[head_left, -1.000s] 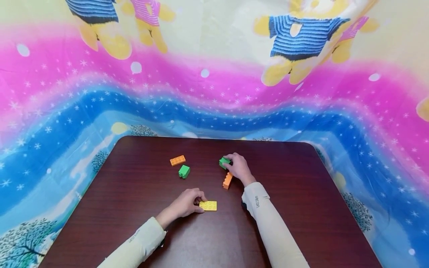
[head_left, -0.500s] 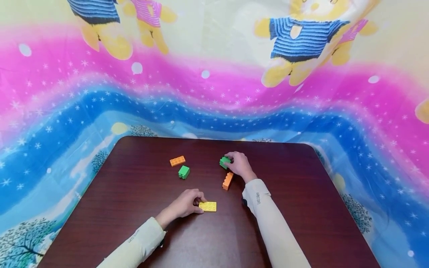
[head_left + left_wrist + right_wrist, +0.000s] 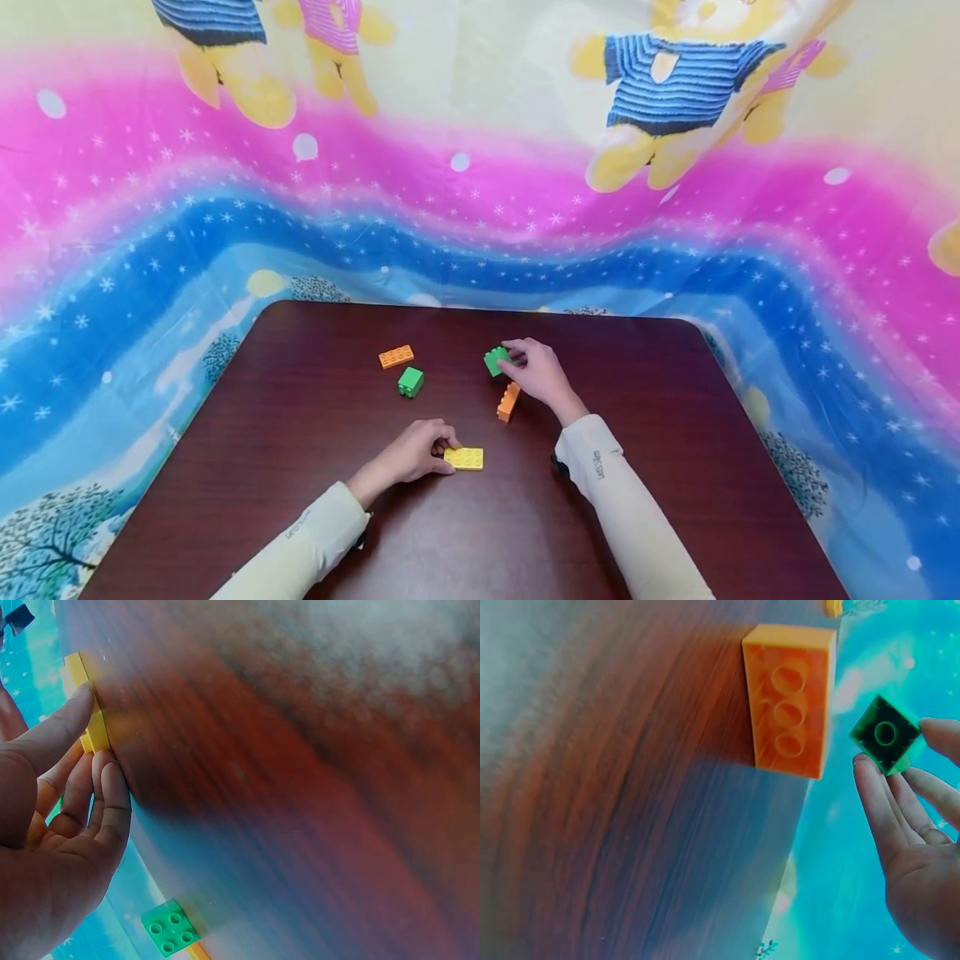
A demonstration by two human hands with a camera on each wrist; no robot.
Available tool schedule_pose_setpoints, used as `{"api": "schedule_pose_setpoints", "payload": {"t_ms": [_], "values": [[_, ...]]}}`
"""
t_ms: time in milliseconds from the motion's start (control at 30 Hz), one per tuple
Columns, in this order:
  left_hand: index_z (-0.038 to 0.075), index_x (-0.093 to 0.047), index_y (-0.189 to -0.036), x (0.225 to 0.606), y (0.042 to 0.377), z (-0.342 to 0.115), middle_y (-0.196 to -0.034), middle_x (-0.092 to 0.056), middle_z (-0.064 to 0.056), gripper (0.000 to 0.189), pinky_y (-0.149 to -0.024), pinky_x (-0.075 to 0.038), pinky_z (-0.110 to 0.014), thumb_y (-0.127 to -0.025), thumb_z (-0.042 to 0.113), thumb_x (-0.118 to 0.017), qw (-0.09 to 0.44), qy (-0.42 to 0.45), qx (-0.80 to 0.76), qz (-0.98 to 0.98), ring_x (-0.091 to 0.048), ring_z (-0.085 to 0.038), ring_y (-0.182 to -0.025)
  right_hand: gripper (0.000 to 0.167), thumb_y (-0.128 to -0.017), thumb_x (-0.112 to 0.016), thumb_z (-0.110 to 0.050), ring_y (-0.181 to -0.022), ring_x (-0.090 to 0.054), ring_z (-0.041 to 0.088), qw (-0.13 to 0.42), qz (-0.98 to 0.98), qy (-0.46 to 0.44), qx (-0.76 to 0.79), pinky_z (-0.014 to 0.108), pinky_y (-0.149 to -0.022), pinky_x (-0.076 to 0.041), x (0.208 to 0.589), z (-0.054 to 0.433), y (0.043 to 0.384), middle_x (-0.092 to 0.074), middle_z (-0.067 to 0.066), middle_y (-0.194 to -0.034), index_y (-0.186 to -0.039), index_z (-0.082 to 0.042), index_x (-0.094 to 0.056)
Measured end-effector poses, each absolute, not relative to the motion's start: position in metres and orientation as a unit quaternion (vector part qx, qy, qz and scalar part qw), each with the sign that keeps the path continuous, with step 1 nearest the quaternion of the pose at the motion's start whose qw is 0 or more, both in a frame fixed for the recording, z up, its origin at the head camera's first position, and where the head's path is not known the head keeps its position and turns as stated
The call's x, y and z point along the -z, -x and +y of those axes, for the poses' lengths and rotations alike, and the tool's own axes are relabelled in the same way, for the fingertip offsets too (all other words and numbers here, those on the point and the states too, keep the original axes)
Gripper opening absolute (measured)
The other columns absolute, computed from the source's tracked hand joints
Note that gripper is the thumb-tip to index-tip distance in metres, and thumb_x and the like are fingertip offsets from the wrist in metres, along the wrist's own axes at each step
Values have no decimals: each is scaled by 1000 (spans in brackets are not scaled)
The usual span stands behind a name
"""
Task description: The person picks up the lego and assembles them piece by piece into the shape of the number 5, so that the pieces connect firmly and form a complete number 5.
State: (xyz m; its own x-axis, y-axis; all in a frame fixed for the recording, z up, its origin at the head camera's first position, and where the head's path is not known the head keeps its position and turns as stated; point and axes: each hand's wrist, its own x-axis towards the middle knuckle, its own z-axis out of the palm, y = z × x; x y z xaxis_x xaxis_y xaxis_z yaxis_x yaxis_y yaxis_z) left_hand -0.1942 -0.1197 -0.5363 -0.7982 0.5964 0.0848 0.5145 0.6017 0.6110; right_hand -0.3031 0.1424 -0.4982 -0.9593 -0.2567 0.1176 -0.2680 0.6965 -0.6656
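Table (image 3: pixel 660 467): dark wood; 12 o'clock marks its far edge, and bearings are taken from the yellow brick (image 3: pixel 466 459).
Left hand (image 3: pixel 414 452): grasps the yellow brick, pinching its 9 o'clock end between thumb and fingers.
Yellow brick: appears flat on the table, studs up, nearest of the bricks to 6 o'clock. With only one end gripped, it could pivot if its free end were pushed.
Right hand (image 3: pixel 542 373): grasps the held green block (image 3: pixel 495 360) between thumb and fingers, at 12 to 1 o'clock.
Held green block: tilted, its hollow underside facing the right wrist camera; whether it clears the table cannot be told. Being small and held at its sides, it could twist or slip if the pinch loosened.
Long orange brick (image 3: pixel 508 402): on its side at 1 o'clock, near the right hand; a low sweep toward 6 o'clock could knock it.
Loose green block (image 3: pixel 410 382): on its side at 11 o'clock, ungripped.
Thin orange brick (image 3: pixel 396 357): studs up, just beyond it, likewise at 11 o'clock.
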Motion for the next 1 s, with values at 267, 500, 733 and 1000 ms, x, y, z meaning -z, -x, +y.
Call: {"api": "schedule_pose_setpoints", "payload": {"t_ms": [267, 500, 733, 1000], "values": [[10, -75, -96, 535, 194, -122, -87, -67, -2, 24, -72, -50, -21, -78, 11, -91, 54, -320, -311, 893, -63, -14, -80, 41, -94, -78, -29, -96, -70, 20, -9, -895, -144, -422, 34, -82, -62, 491, 139, 280, -71, 5, -112, -132, -13, -71], [9, -75, -96, 534, 194, -120, -88, -67, -3, 23, -73, -50, -21, -78, 10, -90, 57, -321, -321, 889, -64, -16, -81, 35, -92, -81, -25, -95, -70, 19, -28, -877, -142, -459, 33, -82, -62, 491, 140, 258, -72, 3, -114, -125, -16, -70], [8, -74, -95, 532, 194, -121, -88, -67, -4, 23, -73, -50, -21, -78, 9, -90, 63, -320, -321, 889, -63, -16, -81, 38, -88, -85, -27, -97, -72, 17, -42, -864, -146, -480, 35, -87, -62, 491, 140, 240, -73, 2, -111, -121, -18, -70], [8, -75, -95, 531, 193, -120, -88, -66, -4, 23, -72, -50, -21, -78, 8, -90, 64, -317, -326, 888, -64, -18, -81, 44, -87, -85, -21, -98, -73, 19, -75, -845, -175, -500, 34, -87, -62, 494, 141, 222, -71, 6, -113, -128, -18, -67]]}}
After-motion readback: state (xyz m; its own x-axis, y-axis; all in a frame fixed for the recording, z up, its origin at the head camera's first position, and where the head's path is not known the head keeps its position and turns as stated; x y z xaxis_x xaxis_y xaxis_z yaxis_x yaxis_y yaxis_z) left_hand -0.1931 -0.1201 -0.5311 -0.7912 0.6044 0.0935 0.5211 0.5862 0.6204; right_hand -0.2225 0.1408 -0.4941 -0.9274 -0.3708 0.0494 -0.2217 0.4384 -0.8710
